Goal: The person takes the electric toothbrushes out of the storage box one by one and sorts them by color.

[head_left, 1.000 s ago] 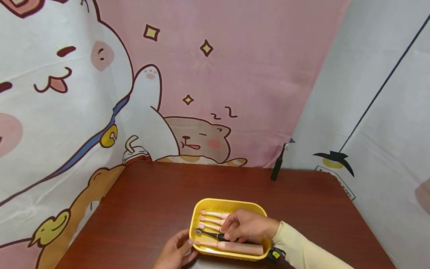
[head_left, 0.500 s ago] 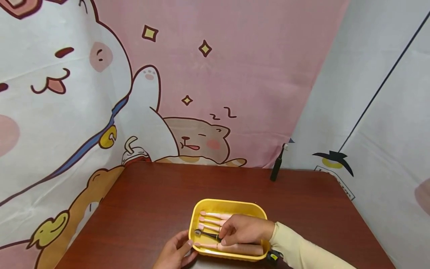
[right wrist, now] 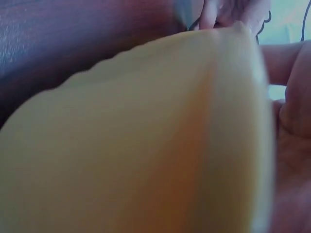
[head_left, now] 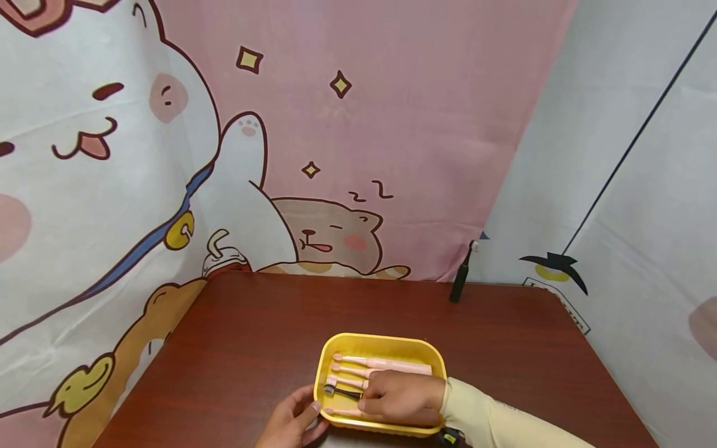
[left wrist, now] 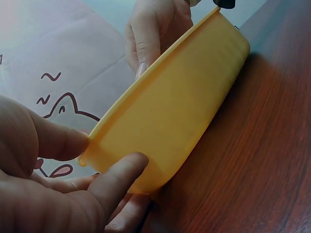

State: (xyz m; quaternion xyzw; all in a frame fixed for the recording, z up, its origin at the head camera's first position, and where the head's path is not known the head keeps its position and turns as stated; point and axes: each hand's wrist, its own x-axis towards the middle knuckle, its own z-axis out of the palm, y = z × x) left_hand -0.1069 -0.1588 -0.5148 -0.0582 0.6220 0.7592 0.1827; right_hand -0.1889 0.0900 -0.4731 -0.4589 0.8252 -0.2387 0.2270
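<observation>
A yellow plastic tray (head_left: 381, 338) stands near the front of the table. My left hand (head_left: 294, 417) holds its left front corner, thumb at the rim and other fingers against the outer wall, as the left wrist view shows. Inside the tray, my right hand (head_left: 403, 396) grips a black electric toothbrush (head_left: 350, 393); the brush head and neck stick out to the left, while the handle is hidden under the hand. Pink electric toothbrushes lie on both sides, the rearmost pink toothbrush (head_left: 400, 366) fully visible, the front pink toothbrush (head_left: 343, 411) mostly covered by the hand.
Another black electric toothbrush (head_left: 460, 280) is at the back right of the brown table (head_left: 269, 323). A cartoon-printed cloth (head_left: 426, 124) hangs behind the table. A black wrist device (head_left: 450, 437) sits beside the tray's right front corner, at the right sleeve.
My right hand has moved slightly toward the front of the tray, uncovering the rearmost pink toothbrush and covering more of the front one. The left hand stays at the corner.
</observation>
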